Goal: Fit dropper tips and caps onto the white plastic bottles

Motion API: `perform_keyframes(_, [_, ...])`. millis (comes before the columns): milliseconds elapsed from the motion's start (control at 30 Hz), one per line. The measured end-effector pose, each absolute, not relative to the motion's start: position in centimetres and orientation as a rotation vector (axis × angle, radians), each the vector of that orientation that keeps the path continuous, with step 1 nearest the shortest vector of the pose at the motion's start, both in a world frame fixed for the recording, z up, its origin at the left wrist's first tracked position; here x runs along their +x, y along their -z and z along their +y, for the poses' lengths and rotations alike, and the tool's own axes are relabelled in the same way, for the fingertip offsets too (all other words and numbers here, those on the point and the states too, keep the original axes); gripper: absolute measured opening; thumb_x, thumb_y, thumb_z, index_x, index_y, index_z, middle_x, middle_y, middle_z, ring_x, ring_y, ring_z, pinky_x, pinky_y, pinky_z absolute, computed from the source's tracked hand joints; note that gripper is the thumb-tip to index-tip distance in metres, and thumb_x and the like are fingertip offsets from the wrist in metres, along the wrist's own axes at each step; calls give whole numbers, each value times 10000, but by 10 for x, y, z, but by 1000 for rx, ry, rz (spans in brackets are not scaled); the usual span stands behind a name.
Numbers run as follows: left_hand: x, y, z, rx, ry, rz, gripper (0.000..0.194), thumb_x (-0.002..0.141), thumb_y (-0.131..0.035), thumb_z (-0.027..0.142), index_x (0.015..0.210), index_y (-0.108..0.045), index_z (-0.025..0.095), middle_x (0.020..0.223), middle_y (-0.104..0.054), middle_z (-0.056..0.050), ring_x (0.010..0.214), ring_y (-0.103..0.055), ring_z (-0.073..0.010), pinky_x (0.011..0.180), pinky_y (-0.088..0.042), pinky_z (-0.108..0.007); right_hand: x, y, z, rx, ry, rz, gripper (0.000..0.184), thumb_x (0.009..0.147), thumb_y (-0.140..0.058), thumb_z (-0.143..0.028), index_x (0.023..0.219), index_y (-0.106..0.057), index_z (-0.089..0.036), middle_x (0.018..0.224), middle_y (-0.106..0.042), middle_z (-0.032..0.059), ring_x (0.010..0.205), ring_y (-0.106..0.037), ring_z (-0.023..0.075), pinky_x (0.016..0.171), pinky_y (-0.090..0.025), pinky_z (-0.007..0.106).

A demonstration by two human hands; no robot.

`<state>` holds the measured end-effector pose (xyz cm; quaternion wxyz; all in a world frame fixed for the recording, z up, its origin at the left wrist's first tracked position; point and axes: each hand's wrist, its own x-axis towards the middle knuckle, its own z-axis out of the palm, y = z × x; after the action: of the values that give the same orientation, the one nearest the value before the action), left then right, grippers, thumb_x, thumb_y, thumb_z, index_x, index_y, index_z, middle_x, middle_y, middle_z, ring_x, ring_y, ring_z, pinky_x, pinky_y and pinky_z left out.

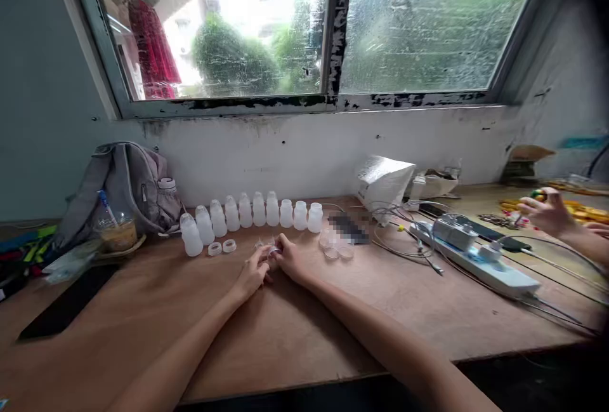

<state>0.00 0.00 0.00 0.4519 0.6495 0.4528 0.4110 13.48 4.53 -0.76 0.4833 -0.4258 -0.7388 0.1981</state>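
Observation:
My left hand (254,271) and my right hand (289,261) meet over the middle of the table, fingers bent and closed around a small whitish bottle ring (273,250). Fingers cover most of it, so its details are hidden. Just beyond my hands are small clear pieces that look like bottle teats (259,244). To the left lie two white bottle rings (215,249). Behind them curves a row of several frosted baby bottles (231,214), upright with no caps on. Several clear round lids (339,252) lie flat to the right.
At left are a grey backpack (128,177), an iced drink cup (118,232) and a black flat object (69,304). A power strip (490,269) with cables, a phone (495,234) and a white bag (383,183) occupy the right. Another person's hand (547,212) is at far right.

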Motion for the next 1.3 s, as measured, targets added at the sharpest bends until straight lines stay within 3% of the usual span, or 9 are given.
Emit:
perform_keyframes(133, [2,-3,1,1478,-1144,1135,379,749,-431,305,1117,-388,228,991,-559,-79,485,-579,-91,354,-371,-157,138,4,45,-1015,-516,-1767,85,627,-430,-160,666,-365,-197,562,-384,-63,513,-354,88,480,-276,190])
perform_keyframes(267, [2,-7,2,1295,-1219,1124,482,732,-481,419,1137,-345,196,948,-566,-96,521,-581,-102,375,-378,-161,137,1,43,-981,-498,-1758,70,645,-434,-174,668,-373,-198,577,-395,-54,510,-354,89,476,-290,193])
perform_keyframes(467, [-3,-8,4,1335,-1192,1074,399,673,-554,443,936,-540,144,789,-567,-52,544,-541,-91,389,-372,-156,134,2,38,-930,-358,-1916,64,666,-447,-169,718,-418,-193,652,-476,-22,544,-414,95,502,-334,200])
perform_keyframes(700, [-14,-5,13,1250,-1399,1197,382,680,-526,466,871,-546,135,774,-546,-50,587,-523,-98,412,-384,-162,150,-14,71,-1033,-209,-1916,275,713,-429,-203,985,-444,-174,736,-524,17,594,-481,116,561,-374,223])
perform_keyframes(900, [-19,1,20,1199,-1470,1254,378,698,-517,442,925,-514,139,891,-525,-77,610,-527,-99,400,-381,-162,156,-44,128,-1511,-171,-1841,478,738,-371,-168,1211,-300,-160,707,-557,46,626,-510,166,574,-354,257])
perform_keyframes(1067, [-19,3,24,1169,-1520,1260,392,703,-523,433,980,-494,157,942,-521,-91,621,-547,-109,396,-388,-165,154,-50,133,-1688,-127,-1872,374,738,-417,-194,1108,-403,-144,787,-558,97,674,-515,197,563,-336,271])
perform_keyframes(1167, [-18,2,24,1167,-1530,1273,374,717,-511,428,979,-492,162,936,-517,-87,611,-548,-104,394,-389,-163,159,-48,118,-1638,-62,-1859,208,760,-400,-224,941,-488,-170,895,-520,103,692,-506,182,569,-338,270])
perform_keyframes(1300, [-15,3,22,1167,-1518,1279,352,737,-497,404,995,-468,167,925,-512,-81,599,-545,-91,396,-387,-154,174,-50,90,-1417,15,-1833,152,765,-415,-291,813,-506,-180,970,-474,81,738,-487,155,619,-358,260])
